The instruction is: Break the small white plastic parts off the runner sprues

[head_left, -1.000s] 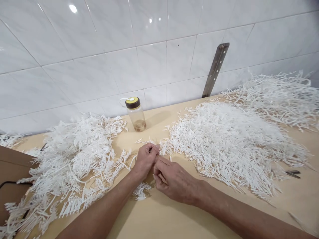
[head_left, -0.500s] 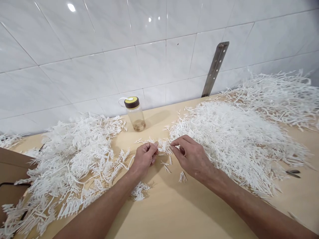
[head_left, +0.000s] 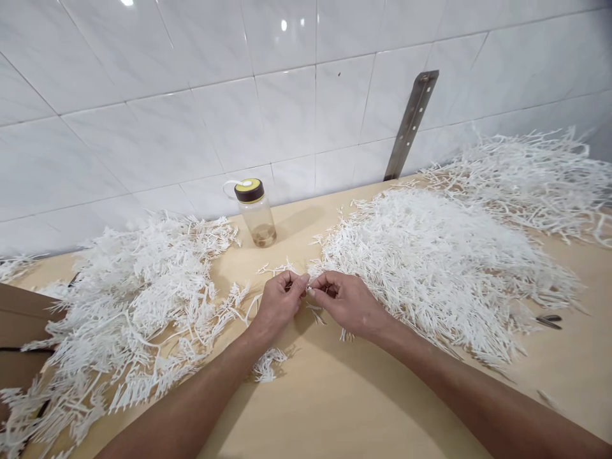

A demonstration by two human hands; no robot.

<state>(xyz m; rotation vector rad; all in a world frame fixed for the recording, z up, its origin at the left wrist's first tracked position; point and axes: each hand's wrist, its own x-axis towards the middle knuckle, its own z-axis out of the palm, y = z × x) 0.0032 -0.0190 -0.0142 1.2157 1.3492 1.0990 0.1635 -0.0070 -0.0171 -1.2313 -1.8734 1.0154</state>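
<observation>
Right hand (head_left: 351,303) moved back beside left hand (head_left: 280,299); both pinch small white plastic comb-like sprig (head_left: 308,290) between fingertips, long axis left-right; loose pile of white plastic sticks (head_left: 444,261) right.

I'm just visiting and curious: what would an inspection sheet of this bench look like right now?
Surface: pale wooden bench, bare only at the near middle.
Job's things: small white plastic piece pinched between both hands; branched pile on the left, loose pile on the right.
Clutter: clear bottle with brown-and-yellow lid, upright by the wall; dark metal tool at the right.
Hands: left hand and right hand both closed on the piece, fingertips meeting.
Cables: black cable at the left edge.
Surroundings: white tiled wall; metal bracket leaning against it.
</observation>
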